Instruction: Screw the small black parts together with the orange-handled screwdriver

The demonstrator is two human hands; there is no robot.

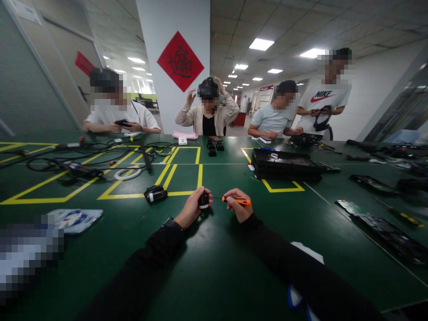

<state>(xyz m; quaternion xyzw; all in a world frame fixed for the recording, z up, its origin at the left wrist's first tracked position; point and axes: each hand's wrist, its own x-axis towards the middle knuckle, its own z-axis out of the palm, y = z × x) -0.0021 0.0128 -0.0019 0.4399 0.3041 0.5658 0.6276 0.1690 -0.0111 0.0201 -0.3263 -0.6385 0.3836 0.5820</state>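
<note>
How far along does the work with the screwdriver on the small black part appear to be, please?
Done: nothing clearly visible. In hand: the left hand holds the small black part; the right hand aims the orange screwdriver at it. Left: a similar black part lies untouched on the green table.

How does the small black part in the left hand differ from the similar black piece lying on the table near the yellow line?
The held black part is gripped in the left hand above the green table; the lying black piece rests untouched on it. The held part meets the tip of the orange-handled screwdriver in the right hand; the lying piece has no tool near. The lying piece looks longer. Both are black with a white patch.
</note>
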